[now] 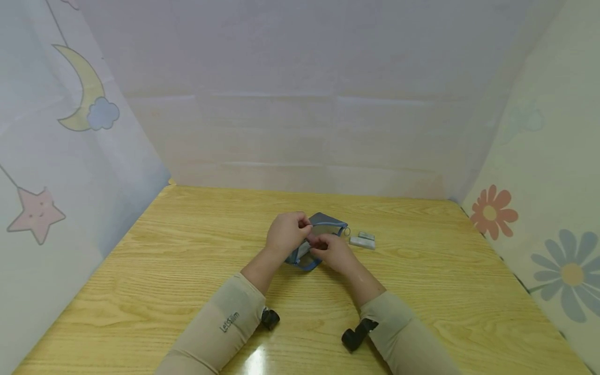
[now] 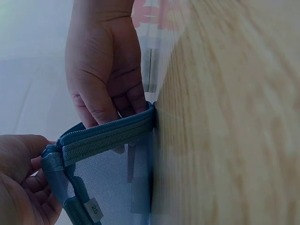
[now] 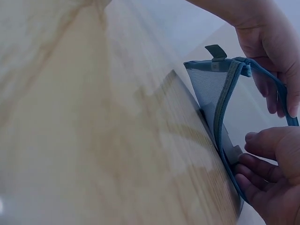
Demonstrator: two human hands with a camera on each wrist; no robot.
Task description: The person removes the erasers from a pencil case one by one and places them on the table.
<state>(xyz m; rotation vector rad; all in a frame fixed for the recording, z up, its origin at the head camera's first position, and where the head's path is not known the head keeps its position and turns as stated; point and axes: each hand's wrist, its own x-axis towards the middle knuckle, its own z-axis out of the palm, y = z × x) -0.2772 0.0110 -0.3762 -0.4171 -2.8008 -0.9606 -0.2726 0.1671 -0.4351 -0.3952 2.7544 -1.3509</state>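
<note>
A blue-edged mesh zip pouch (image 1: 328, 221) lies on the table with its zip open. My left hand (image 1: 287, 234) pinches the pouch's rim on the left side, seen also in the right wrist view, where that hand (image 3: 276, 56) comes from above. My right hand (image 1: 335, 252) reaches into the mouth of the pouch. Its thumb and fingers stand apart in the right wrist view, fingertips beside a small pale grey piece (image 3: 234, 153) inside. Through the mesh in the left wrist view a fingertip and a dark strip (image 2: 131, 161) show faintly. A small tag (image 2: 93, 210) reads 25.
Right of the pouch lie two small whitish-grey blocks, a longer one (image 1: 362, 242) and a shorter one (image 1: 366, 235) behind it. A ring (image 1: 347, 232) hangs at the pouch's corner. Printed walls enclose the wooden table (image 1: 187, 302) at the back and sides.
</note>
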